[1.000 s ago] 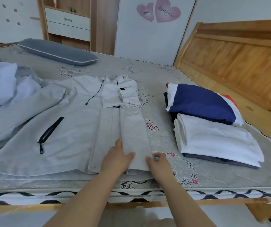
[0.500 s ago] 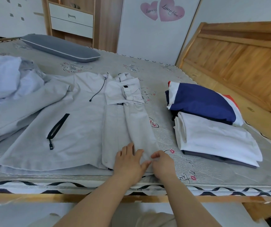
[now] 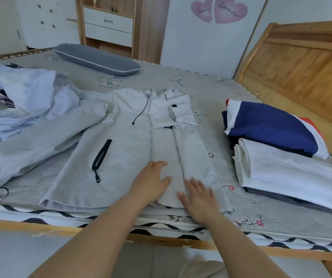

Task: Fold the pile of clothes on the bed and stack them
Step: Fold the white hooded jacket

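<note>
A light grey jacket [image 3: 121,149] with a black pocket zip lies spread on the bed, its right side and sleeve folded inward over the middle. My left hand [image 3: 151,181] presses flat on the folded strip near the hem. My right hand [image 3: 199,197] lies flat beside it on the strip's lower right edge, fingers straight. The jacket's left sleeve [image 3: 30,145] stretches out to the left. Folded clothes stand at the right: a white garment [image 3: 289,173] over a dark one, and a navy, white and red one [image 3: 271,127] behind it. A loose pile of pale blue clothes [image 3: 30,95] lies at the far left.
The grey patterned mattress [image 3: 191,87] has its front edge right under my wrists. A grey pillow [image 3: 97,59] lies at the back. A wooden headboard [image 3: 301,63] rises on the right, and a wooden cabinet with white drawers [image 3: 109,27] stands behind the bed.
Both hands have spread apart and flattened on the folded strip; the left moved up and left, and the right opened from a pinch at the hem.
</note>
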